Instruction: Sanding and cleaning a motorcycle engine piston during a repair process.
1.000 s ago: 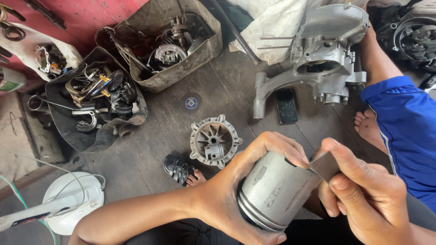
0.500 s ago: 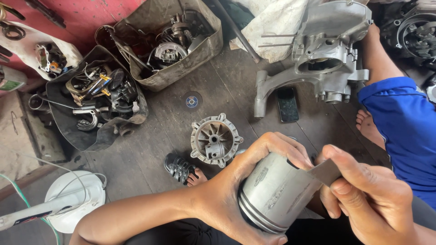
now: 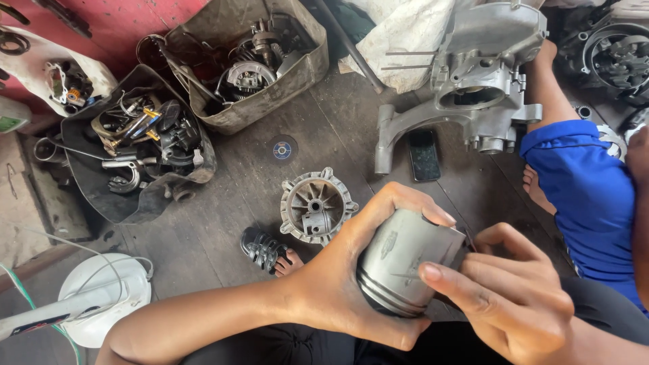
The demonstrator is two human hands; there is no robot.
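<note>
My left hand grips a grey metal piston from the left, its ringed end facing down toward me. My right hand presses its fingers against the piston's right side; a small dark scrap that it pinches at the skirt edge is mostly hidden. Just beyond the hands, a round finned metal hub lies on the dark floor, and my sandalled foot shows beside it.
A large aluminium engine casing lies at the top right, a black phone next to it. Another person in a blue sleeve sits at the right. Two sacks of engine parts lie at the upper left, a small round disc between them and the hub.
My right hand has slid down and left along the piston's side, so its fingers now cover more of the skirt. The piston stays in my left hand.
</note>
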